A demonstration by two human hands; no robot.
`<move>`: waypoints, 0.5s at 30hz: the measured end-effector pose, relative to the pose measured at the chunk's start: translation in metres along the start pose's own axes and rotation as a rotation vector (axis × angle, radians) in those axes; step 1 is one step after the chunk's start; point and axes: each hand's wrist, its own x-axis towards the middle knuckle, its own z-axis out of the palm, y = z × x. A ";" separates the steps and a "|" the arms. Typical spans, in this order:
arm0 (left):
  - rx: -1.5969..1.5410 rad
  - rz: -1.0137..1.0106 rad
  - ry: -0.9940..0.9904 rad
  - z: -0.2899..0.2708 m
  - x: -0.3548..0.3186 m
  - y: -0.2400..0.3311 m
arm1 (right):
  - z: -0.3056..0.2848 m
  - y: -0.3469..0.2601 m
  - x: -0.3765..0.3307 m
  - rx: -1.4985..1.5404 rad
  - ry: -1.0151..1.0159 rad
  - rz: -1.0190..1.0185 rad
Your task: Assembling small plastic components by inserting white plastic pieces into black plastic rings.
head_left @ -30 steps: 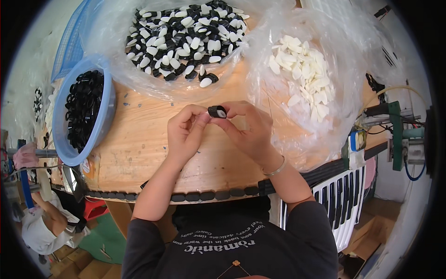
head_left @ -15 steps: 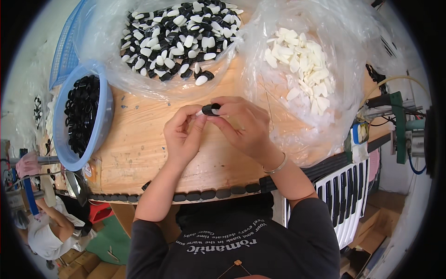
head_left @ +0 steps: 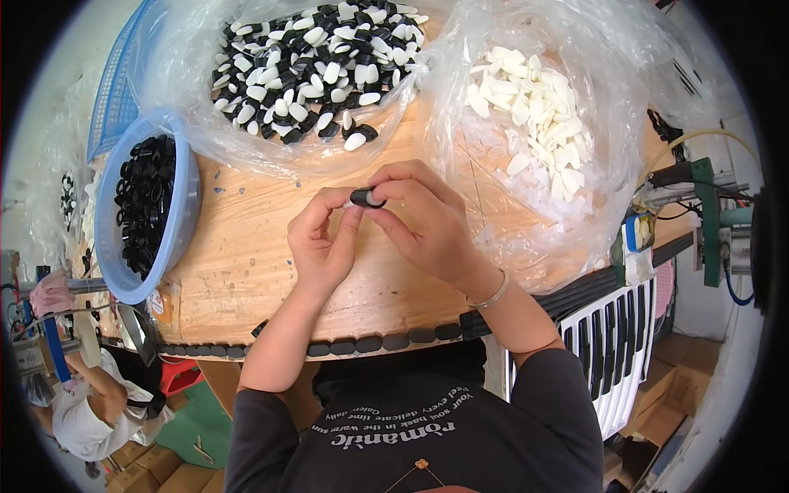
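Between both hands, above the wooden table (head_left: 238,271), is a small black ring-shaped plastic piece (head_left: 362,197). My left hand (head_left: 320,238) pinches its left side between thumb and forefinger; a bit of white shows at those fingertips in the earlier frame but is mostly covered now. The fingers of my right hand (head_left: 427,214) close on the right side, one fingertip pressed at the ring's opening. Beyond the hands lies a heap of black pieces with white oval pads (head_left: 316,70) on clear plastic.
On the left, a pale blue basin (head_left: 191,193) holds many black rings. White flat pads (head_left: 542,111) lie on a clear plastic bag (head_left: 493,230) at the right. Dark oval pieces (head_left: 370,343) line the near table edge. Another person (head_left: 94,411) sits at lower left.
The black ring has turned and shifted slightly left between my fingers. My right hand's fingertips have moved a little left and up with it; my left hand has barely moved.
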 end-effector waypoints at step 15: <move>-0.050 -0.119 -0.155 -0.012 0.001 -0.002 | -0.006 0.002 0.000 0.147 -0.050 0.094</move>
